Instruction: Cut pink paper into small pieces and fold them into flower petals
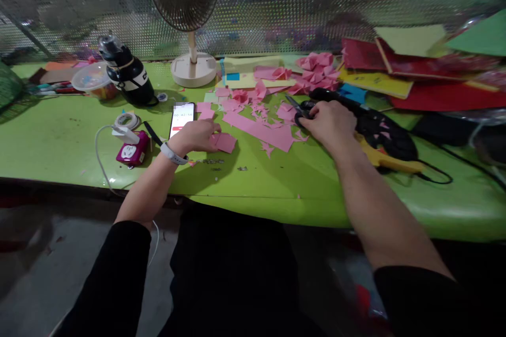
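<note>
My left hand (197, 136) rests on the green table (71, 137) with its fingers closed on a folded pink paper piece (224, 142). My right hand (330, 124) lies curled over the black handles of a pair of scissors (298, 108), whose blades point away to the left. Between the hands lie a long pink paper strip (263, 131) and several pink scraps. A phone (182, 117) showing a timer sits just beyond my left hand.
A desk fan (190, 16) stands at the back, a black bottle (130, 73) and a plastic tub (94, 81) to its left. A magenta power adapter (132, 150) with white cable lies left. A black-and-yellow glue gun (385, 139), folded pink flowers (316, 71) and coloured card stacks (415, 71) lie right.
</note>
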{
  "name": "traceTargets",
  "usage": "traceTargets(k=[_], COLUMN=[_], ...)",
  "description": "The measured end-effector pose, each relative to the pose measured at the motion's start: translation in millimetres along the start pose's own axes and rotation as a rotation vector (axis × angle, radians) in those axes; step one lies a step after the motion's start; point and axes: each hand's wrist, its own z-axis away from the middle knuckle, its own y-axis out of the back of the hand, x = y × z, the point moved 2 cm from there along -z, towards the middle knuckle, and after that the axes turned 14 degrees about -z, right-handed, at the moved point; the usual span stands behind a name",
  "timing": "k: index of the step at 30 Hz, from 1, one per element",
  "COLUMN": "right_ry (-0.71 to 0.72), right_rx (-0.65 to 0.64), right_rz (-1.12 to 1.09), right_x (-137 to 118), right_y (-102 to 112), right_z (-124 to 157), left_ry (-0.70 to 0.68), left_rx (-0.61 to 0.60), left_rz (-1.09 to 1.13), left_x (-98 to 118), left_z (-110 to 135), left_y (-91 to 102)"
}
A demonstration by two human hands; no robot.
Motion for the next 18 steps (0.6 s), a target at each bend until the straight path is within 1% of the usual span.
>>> traceTargets(k=[4, 7, 10, 12, 15, 17, 18], right_ry=[-0.014, -0.064, -0.075, -0.073, -0.066, -0.020, 0.013], right_rx=[0.009, -0.049, -0.133, -0.161, -0.125, -0.081, -0.061], right_rz=[-0.005, 0.024, 0.030, 0.035, 0.029, -0.022, -0.053], right_x=[1, 0, -3, -8, -18, -25, -28], right_y=[-7, -10, -4, 3, 13, 16, 16], right_z=[-3, -4, 0, 4, 13, 18, 20], left_ry=[0.008, -0.002, -0.012, -0.015, -0.005, 0.041, 0.086], left_rx=[-0.017, -0.010, -0.030, -0.039, -0.031, 0.005, 0.035], left_rz=[-0.095, -0.087, -0.059, -0.030, 0.021, 0.055, 0.072], left_x=[2, 1, -1, -1, 1, 2, 3], left_z=[1, 0, 1, 2, 4, 4, 3], left_y=[2.1, 0.9, 1.5, 4.1, 8.4, 9.2, 8.5])
